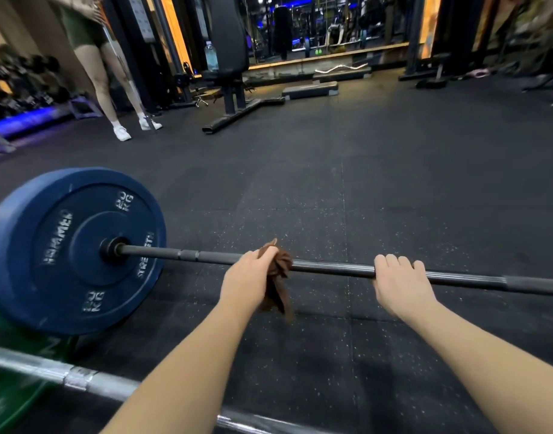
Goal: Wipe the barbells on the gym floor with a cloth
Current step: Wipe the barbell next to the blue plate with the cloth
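black speckled rubber floor spreads out under us, and the black barbell we are bent over crosses it from left to right. our left hand is curled over the bar and clamps a brown cloth against it. the cloth is bunched around the shaft at the hand's right edge, and its loose end hangs down below the bar. our right hand grips the bare shaft further right, fingers wrapped over the top, well apart from the cloth, with a ribbed stretch of bar between our two hands. to the left the shaft runs into a blue plate marked 20 kg, standing on its edge on the floor. nearer to us a second, silver barbell crosses the lower left corner, with a blurred green plate at the left edge. further back we see a bench on the floor and a grey step platform just right of it. another person in white shoes stands at the left beside a rack of dumbbells.
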A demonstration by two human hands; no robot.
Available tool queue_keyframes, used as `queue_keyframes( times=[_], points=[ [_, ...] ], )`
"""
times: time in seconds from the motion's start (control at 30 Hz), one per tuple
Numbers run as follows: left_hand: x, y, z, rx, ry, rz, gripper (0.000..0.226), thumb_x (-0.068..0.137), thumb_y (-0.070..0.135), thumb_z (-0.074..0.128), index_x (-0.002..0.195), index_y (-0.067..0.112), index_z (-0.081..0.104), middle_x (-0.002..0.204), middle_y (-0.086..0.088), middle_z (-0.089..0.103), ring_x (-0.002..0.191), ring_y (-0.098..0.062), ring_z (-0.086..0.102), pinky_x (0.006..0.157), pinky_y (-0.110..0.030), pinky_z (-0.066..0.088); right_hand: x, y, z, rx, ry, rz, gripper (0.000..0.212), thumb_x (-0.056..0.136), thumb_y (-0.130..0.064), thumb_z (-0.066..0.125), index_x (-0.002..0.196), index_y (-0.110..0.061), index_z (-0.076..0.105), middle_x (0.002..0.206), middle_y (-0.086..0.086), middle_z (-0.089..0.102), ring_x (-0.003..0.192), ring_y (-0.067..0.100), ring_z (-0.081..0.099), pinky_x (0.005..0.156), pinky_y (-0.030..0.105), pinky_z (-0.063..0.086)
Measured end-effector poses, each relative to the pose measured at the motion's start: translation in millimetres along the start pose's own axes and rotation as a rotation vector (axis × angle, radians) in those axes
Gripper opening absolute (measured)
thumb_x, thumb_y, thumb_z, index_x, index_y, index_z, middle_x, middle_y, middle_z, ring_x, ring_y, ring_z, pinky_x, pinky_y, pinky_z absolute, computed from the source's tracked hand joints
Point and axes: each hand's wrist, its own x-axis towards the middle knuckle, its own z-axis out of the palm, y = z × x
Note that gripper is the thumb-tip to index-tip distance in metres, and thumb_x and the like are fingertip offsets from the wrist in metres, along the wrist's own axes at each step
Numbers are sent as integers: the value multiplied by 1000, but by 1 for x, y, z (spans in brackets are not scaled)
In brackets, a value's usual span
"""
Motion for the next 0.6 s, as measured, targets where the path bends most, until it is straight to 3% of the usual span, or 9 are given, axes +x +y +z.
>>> queue_keyframes(
  times=[0.1, 0.2, 0.3, 0.43, 0.6],
  points=[
    [8, -6, -6, 35, -25, -62, 55, 93, 1, 54, 135, 33, 40, 111, 0, 64, 90, -23, 53, 67, -36, 40, 0, -3, -3, 19, -8, 29, 16, 97, -31, 49, 98, -25, 35, 101, -7, 52, 94, 20, 51, 76, 36, 28],
    [12, 12, -9, 67, -30, -93, 46, 93, 0, 56, 131, 22, 43, 104, -7, 65, 82, -26, 45, 69, -38, 36, 3, -9, -11, 62, -109, 75, 14, 96, -32, 46, 104, -23, 38, 114, -3, 54, 109, 23, 52, 89, 42, 36],
    [10, 29, -7, 51, -18, -30, 42, 91, -3, 53, 127, 19, 45, 110, -9, 65, 89, -31, 53, 71, -39, 36, 11, -21, -23, 104, -202, 100, 29, 97, -39, 46, 119, -20, 43, 125, 1, 50, 121, 27, 47, 102, 50, 34],
    [5, 53, 11, -2, -17, 101, 45, 93, 4, 55, 131, 25, 43, 121, -8, 64, 103, -31, 55, 81, -42, 48, 25, -57, -33, 78, -37, -163, 45, 91, -37, 53, 133, -25, 42, 130, -2, 47, 125, 24, 45, 110, 51, 26],
    [1, 44, 11, 5, 9, 193, 47, 95, 9, 59, 136, 27, 45, 126, -5, 60, 111, -28, 52, 84, -40, 47, 34, -96, -32, 168, -131, -121, 24, 98, -27, 43, 122, -24, 45, 126, -4, 55, 122, 22, 51, 98, 43, 36]
  ],
)
